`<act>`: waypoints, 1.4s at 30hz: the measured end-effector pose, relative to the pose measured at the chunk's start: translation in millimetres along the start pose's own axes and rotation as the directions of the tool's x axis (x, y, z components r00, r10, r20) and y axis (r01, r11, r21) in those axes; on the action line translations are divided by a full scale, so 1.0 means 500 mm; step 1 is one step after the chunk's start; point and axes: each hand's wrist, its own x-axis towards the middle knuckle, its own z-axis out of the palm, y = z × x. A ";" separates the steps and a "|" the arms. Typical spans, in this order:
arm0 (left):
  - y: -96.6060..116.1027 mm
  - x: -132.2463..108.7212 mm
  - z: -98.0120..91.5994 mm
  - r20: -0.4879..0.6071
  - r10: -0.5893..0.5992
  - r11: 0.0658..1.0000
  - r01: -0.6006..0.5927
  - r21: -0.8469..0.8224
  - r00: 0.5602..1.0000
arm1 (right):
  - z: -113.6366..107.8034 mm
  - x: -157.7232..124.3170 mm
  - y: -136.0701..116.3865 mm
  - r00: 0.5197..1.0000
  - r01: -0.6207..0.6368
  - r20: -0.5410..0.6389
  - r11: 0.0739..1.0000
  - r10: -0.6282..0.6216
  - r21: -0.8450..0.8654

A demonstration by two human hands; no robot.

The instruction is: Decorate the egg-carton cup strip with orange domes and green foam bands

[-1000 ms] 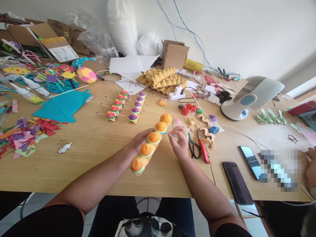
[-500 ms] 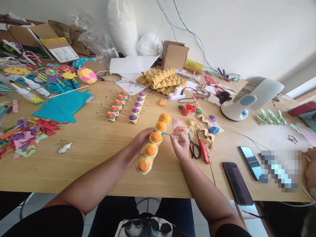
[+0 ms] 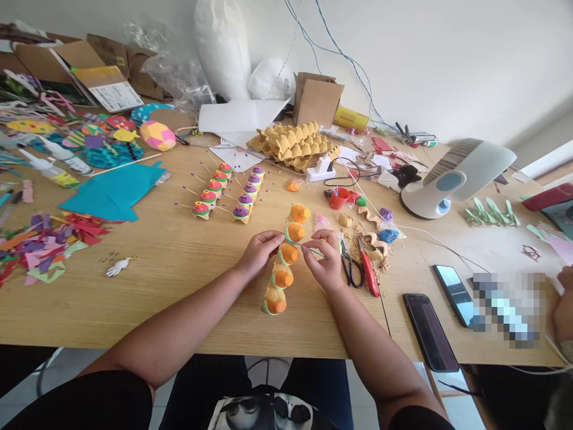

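Observation:
A strip of egg-carton cups (image 3: 283,278), its domes covered in orange and edged in pale green, is held up over the wooden table. My left hand (image 3: 261,254) is closed on its left side near the upper cups. Between the thumb and fingers of my right hand (image 3: 323,258) is a thin blue stick (image 3: 316,251). Its tip meets the strip near the second cup from the far end. Beyond my hands stand a red-and-green cup strip (image 3: 213,190) and a purple cup strip (image 3: 248,195), both with thin pins sticking out.
To the right lie black-handled scissors (image 3: 353,267), a red cutter (image 3: 369,270) and two phones (image 3: 430,332). A red cup (image 3: 339,198) and a white fan (image 3: 441,179) stand farther back. Paper scraps (image 3: 49,245) cover the left; egg trays (image 3: 293,145) are stacked behind.
The orange strip has turned in my left hand, tipping its domes toward the right, and shifted slightly right. My right hand with the blue stick has moved slightly left and down.

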 end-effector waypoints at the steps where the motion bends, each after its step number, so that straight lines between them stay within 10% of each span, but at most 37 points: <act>1: -0.001 0.000 0.000 -0.008 0.016 1.000 -0.016 0.010 1.000 | -0.001 0.001 0.000 1.000 0.017 0.003 1.000 -0.017 -0.021; 23: 0.009 -0.005 0.011 -0.027 0.090 0.995 -0.089 0.055 0.996 | -0.002 0.008 0.003 0.989 0.146 -0.017 0.979 -0.150 -0.142; 42: -0.005 -0.002 0.005 0.023 0.027 0.998 -0.028 0.047 0.999 | -0.005 0.007 -0.008 0.998 -0.027 -0.060 0.999 0.029 0.035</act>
